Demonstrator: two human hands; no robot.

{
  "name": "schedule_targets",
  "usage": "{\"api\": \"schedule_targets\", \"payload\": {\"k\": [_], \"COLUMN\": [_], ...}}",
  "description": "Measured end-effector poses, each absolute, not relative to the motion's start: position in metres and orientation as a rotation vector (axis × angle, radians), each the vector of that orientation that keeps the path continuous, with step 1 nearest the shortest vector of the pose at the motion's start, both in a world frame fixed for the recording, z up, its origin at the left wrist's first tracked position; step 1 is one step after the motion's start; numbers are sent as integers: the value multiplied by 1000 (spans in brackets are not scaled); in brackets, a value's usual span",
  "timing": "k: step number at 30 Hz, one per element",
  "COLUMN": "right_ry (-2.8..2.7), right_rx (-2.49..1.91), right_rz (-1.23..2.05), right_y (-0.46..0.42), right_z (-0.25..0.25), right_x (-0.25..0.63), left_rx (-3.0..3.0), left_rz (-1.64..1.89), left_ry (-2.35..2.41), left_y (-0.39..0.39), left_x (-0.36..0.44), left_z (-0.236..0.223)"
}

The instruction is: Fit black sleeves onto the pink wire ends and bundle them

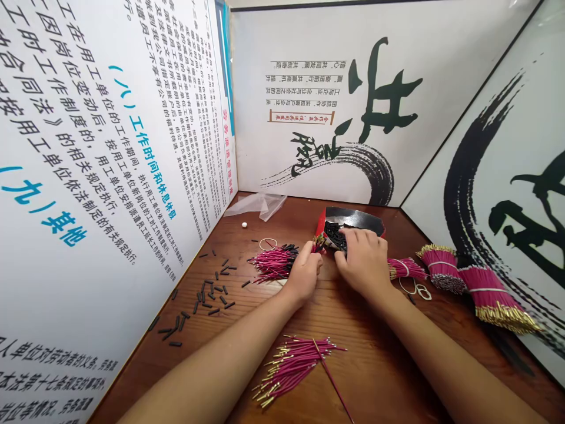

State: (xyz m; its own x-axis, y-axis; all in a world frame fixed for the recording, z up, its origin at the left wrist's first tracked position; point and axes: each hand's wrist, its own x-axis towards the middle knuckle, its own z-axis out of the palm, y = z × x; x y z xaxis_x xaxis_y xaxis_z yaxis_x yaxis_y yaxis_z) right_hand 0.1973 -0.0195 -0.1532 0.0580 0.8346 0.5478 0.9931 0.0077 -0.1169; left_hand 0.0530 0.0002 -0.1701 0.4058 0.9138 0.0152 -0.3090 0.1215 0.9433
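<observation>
- Left hand point(304, 272): closed in a pinch on a small tuft of magenta wires point(318, 242), whose gold-tipped ends stick up beyond the fingertips, just at the near-left corner of the red tray point(321, 222).
- Right hand point(362, 259): palm down, fingers curled over the near edge of the red tray and resting on the black sleeves point(334, 234) heaped inside it; whether it grips any cannot be told.
- Key relation: the black sleeves lie directly ahead of both hands; the right hand touches them, the left hand is just beside, so the right is nearer. The pinched wires point away from the person toward the tray.
- Left of the tray: a loose fan of sleeved wires point(274, 262), long axis running left–right, black ends toward the tray.
- Farther left of the tray: scattered black sleeves point(210, 293) on the wooden table point(362, 365).
- Right of the tray: banded wire bundles point(444, 268), well apart from the left hand.
- Near side of the tray: unsleeved wires point(291, 365) between the forearms.
</observation>
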Motion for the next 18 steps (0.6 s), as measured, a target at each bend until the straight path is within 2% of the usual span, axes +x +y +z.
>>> {"api": "schedule_targets", "payload": {"k": [5, 18], "right_ry": [-2054, -2172], "right_rx": [-2082, -2072], "right_rz": [-478, -466], "right_y": [-21, -21], "right_z": [-162, -166], "right_x": [194, 195], "left_rx": [1118, 1124], "left_rz": [982, 986], "left_ry": [668, 618], "left_y": [-1, 4], "left_x": [51, 54], "left_z": [-165, -177]}}
